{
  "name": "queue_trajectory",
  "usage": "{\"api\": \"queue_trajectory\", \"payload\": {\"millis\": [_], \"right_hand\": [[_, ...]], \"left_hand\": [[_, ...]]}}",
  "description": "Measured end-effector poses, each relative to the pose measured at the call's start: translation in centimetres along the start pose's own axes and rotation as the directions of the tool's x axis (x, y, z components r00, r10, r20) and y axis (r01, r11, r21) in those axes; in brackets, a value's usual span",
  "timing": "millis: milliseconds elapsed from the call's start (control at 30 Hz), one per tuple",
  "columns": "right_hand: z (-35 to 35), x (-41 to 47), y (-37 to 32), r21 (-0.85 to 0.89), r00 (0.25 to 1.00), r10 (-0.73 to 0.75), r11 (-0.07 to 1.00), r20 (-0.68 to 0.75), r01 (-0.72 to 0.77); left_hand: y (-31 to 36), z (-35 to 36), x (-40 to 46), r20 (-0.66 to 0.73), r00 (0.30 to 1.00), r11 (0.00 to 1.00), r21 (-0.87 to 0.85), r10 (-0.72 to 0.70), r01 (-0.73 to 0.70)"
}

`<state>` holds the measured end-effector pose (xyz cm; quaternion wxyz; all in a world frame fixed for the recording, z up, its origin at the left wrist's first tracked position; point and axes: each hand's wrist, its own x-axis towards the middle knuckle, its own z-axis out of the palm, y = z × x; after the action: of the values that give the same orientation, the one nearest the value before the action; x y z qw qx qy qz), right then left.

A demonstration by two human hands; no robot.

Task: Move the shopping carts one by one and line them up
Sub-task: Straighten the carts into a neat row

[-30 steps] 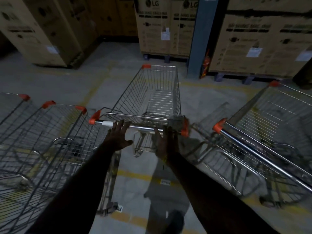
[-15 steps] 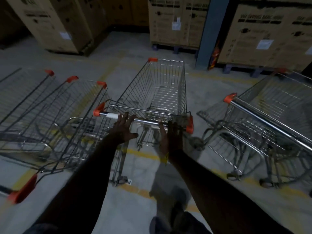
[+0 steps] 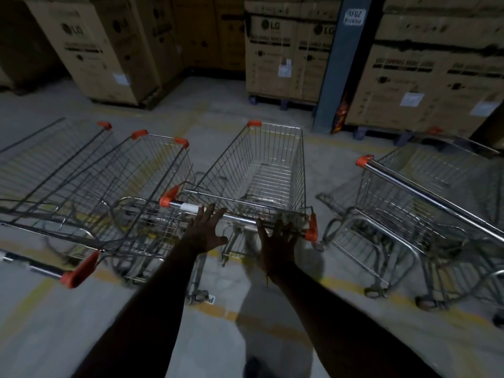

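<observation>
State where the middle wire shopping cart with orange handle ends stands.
In the head view, the middle wire shopping cart stands centre, between the nested carts leftward and the angled cart rightward.

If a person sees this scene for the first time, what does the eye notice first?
Two open hands, left and right, spread at the chrome handle of the empty wire shopping cart with orange corners in the centre. Nested wire carts stand to its left, and tall brown cardboard boxes line the back.

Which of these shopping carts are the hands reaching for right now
The middle cart: both open hands, left hand and right hand, are at its handle bar. The nested carts and right cart stand aside.
</observation>
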<state>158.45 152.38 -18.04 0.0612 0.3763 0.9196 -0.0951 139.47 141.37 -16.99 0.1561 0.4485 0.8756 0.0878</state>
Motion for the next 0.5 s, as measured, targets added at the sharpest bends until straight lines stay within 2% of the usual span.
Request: {"api": "queue_trajectory", "payload": {"millis": [167,267,333,500], "right_hand": [[0.9,-3.7,-1.3,0.043,0.998,0.050,0.998,0.024,-0.051],[1.6,-5.8,-2.5,0.093,0.997,0.069,0.993,0.024,-0.071],[1.8,-7.3,-2.8,0.074,0.997,0.071,0.995,0.010,-0.071],[0.9,-10.6,-2.9,0.003,0.990,0.060,0.998,0.126,-0.061]], "left_hand": [[-0.1,0.8,-4.1,-0.005,1.000,0.998,0.062,0.006,-0.006],[0.1,0.9,-6.2,0.038,0.999,0.996,0.088,-0.017,0.014],[0.0,0.9,-7.5,0.077,0.997,0.998,0.068,-0.023,0.018],[-0.2,1.2,-10.9,0.103,0.995,0.993,0.114,0.018,-0.030]]}}
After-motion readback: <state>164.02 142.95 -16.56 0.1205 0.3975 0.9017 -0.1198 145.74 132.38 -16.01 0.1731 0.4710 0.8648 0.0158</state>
